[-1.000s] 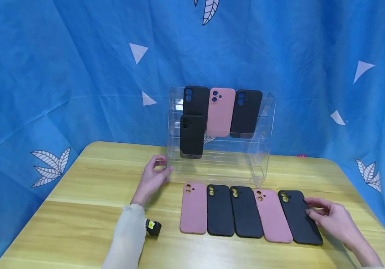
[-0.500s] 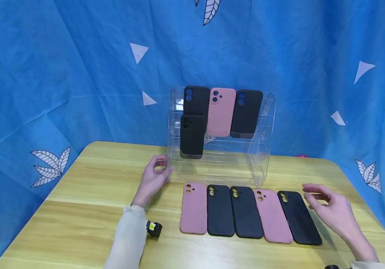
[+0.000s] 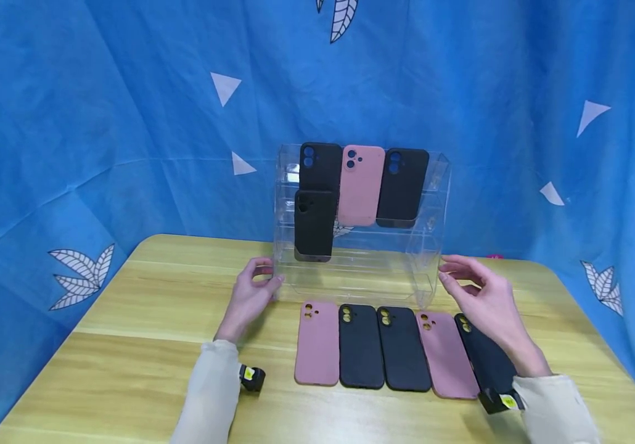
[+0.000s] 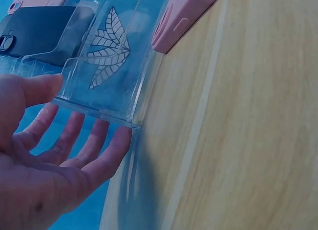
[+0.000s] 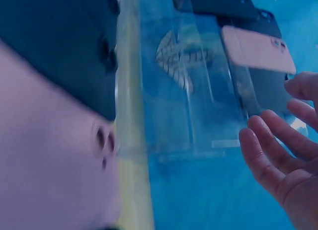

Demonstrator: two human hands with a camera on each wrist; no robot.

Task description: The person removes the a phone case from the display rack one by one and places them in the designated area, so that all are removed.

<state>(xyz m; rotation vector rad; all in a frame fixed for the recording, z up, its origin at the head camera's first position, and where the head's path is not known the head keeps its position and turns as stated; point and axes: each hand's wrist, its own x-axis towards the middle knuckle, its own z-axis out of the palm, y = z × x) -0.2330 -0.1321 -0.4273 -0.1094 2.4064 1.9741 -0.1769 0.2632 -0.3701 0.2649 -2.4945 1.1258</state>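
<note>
A clear plastic display stand (image 3: 367, 280) stands upright on the table. It holds a black phone case (image 3: 320, 165), a pink phone case (image 3: 362, 188) and another black phone case (image 3: 403, 188) in its top row, with a further black phone case (image 3: 314, 228) lower left. My left hand (image 3: 251, 296) touches the stand's left side with its fingertips, thumb near the front corner. Beside the stand's right side is my right hand (image 3: 481, 296), fingers spread and loosely bent, holding nothing. In the right wrist view its fingertips (image 5: 248, 138) look slightly apart from the plastic.
In front of the stand lies a row of phone cases: pink (image 3: 317, 345), black (image 3: 362, 348), black (image 3: 404, 351), pink (image 3: 447, 354), and a black case (image 3: 484, 351) partly covered by my right forearm. A blue curtain (image 3: 129, 123) hangs behind the wooden table (image 3: 145, 296).
My right hand has let go of the rightmost black case, lifted away and moved left and forward to the stand's right side. That case stays on the table. My left hand keeps its place.
</note>
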